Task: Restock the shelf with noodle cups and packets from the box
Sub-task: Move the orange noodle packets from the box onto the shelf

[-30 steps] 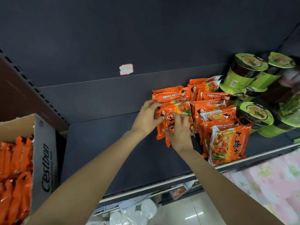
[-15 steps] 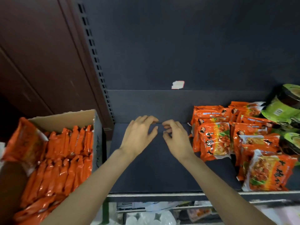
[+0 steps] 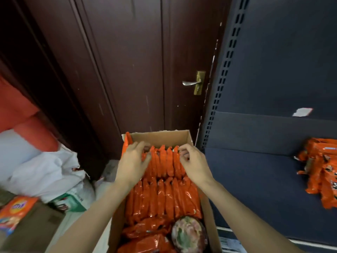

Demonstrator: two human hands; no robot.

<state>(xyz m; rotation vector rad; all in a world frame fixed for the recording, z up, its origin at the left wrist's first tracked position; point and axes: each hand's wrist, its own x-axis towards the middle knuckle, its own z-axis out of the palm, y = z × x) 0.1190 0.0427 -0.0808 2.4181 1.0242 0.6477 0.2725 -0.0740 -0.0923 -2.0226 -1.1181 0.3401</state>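
Note:
An open cardboard box (image 3: 162, 136) stands below me, packed with rows of upright orange noodle packets (image 3: 164, 196). A noodle cup (image 3: 188, 234) lies among them at the near end. My left hand (image 3: 133, 163) reaches into the far row with fingers curled over the packet tops on the left side. My right hand (image 3: 194, 163) curls its fingers over the tops on the right side of the same row. Neither hand has a packet lifted. A few orange packets (image 3: 321, 172) lie on the dark shelf (image 3: 255, 179) at the right edge.
A dark brown door (image 3: 127, 70) with a metal handle (image 3: 191, 83) stands behind the box. White plastic bags (image 3: 45, 170) and a brown carton with an orange detergent pack (image 3: 16, 212) sit on the floor to the left. The shelf's perforated upright (image 3: 218, 88) borders the box.
My view swung left from the shelf to the box. Both hands left the shelf, empty, and now reach into the far row of packets in the box.

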